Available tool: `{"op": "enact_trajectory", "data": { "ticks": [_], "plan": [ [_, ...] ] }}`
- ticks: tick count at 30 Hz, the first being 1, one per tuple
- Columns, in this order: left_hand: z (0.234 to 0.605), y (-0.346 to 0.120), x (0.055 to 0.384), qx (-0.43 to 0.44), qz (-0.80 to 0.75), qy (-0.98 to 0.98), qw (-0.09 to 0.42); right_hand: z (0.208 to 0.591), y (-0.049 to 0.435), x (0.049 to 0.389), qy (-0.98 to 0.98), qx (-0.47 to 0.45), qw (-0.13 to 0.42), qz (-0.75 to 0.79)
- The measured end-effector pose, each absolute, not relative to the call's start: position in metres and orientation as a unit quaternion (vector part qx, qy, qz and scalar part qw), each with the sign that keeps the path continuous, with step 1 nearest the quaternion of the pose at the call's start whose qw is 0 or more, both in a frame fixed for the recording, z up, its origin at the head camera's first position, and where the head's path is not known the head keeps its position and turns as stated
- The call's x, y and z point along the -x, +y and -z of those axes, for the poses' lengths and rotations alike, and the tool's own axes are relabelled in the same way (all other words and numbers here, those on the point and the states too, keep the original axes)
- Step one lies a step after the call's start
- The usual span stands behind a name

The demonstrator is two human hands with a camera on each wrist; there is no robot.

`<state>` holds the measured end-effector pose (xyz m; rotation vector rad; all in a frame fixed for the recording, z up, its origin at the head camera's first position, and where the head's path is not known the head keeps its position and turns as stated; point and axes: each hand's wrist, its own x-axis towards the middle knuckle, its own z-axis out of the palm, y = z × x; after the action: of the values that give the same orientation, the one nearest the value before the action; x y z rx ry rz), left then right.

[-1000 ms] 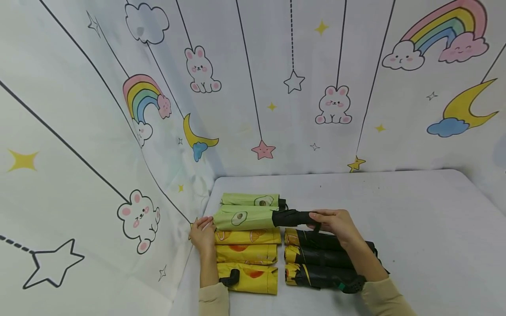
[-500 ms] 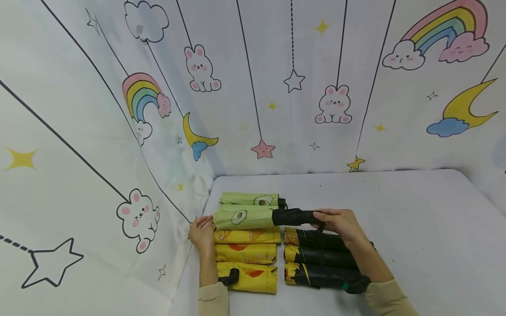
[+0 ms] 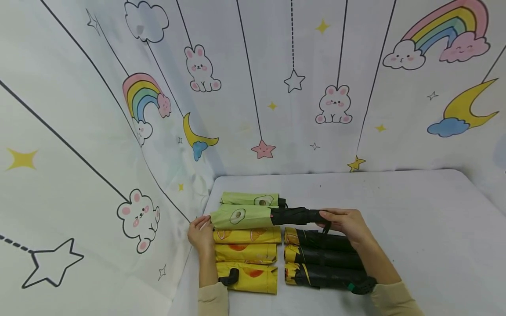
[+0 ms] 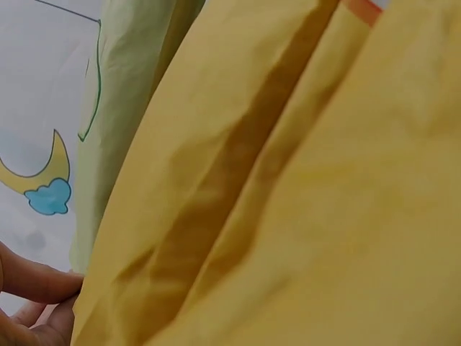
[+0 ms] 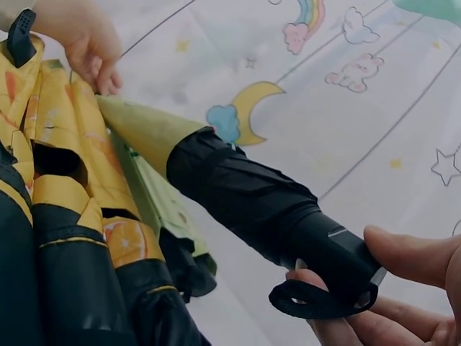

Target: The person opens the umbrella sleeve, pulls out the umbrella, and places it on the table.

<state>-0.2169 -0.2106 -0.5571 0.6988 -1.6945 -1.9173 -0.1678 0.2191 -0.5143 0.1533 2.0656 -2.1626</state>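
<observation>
A folded black umbrella lies across the middle, its left part inside a green avocado-print sleeve. With thumb and fingers my right hand pinches the handle end, where a black wrist strap loops down. At the far end my left hand pinches the sleeve's tip; the right wrist view shows those fingers at it. Close below are several yellow fruit-print sleeves, one with a dark opening in the right wrist view. A yellow sleeve fills most of the left wrist view.
Three folded black umbrellas with yellow ends lie right of the yellow sleeves. Behind the held one is another green avocado-print piece with a black end. White cloth covers the table; a cartoon-print curtain stands behind and at left.
My right hand has shifted slightly right with the handle, and more of the black umbrella shows outside the green sleeve. My left hand stays nearly in place at the sleeve's tip.
</observation>
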Motion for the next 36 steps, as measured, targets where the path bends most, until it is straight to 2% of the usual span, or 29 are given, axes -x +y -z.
{"op": "enact_trajectory", "data": {
  "ticks": [15, 36],
  "plan": [
    [0.556, -0.211, 0.216, -0.256, 0.699, -0.627, 0.231, 0.51, 0.242, 0.162, 0.683, -0.041, 0.071, 0.726],
    [0.558, -0.21, 0.216, -0.256, 0.695, -0.627, 0.242, 0.508, 0.268, 0.155, 0.666, -0.042, 0.066, 0.742]
  ]
}}
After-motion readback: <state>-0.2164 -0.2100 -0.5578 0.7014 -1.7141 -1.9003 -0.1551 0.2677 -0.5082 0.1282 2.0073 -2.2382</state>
